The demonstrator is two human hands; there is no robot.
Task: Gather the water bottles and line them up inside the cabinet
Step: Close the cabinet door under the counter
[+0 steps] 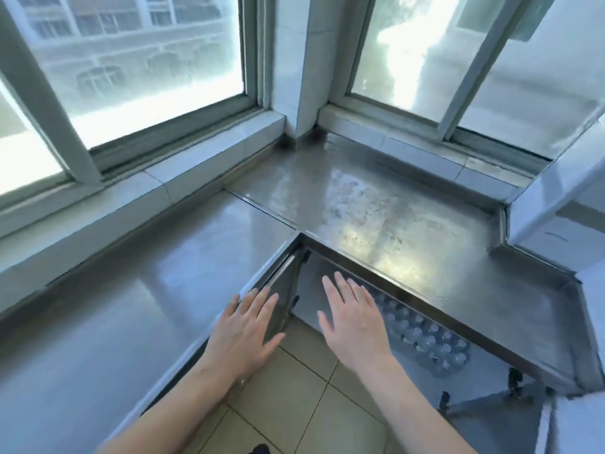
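Head view, entry: water bottles (425,335), clear, capped, packed in rows, are standing upright inside the open cabinet (330,283) beneath the steel counter (376,208); the block's long axis is running along the counter's front edge, away to the right and down. The right hand (353,319) is hovering flat with fingers straight and slightly spread, holding nothing, just left of the bottles and plainly the nearer of the two. The left hand (245,329) is likewise lying flat and empty, fingers straight, over the top edge of the opened cabinet door (281,303); whether it is touching the door cannot be told. The two hands are sitting apart, the door edge between them. Judged obstacle: the counter's overhanging lip is covering the rear bottles, so a reach would likely need to go low and rightward. Around the counter: windows (157,67) behind it, tiled floor (304,398) below it, a second hinged door (497,417) lying open at lower right.
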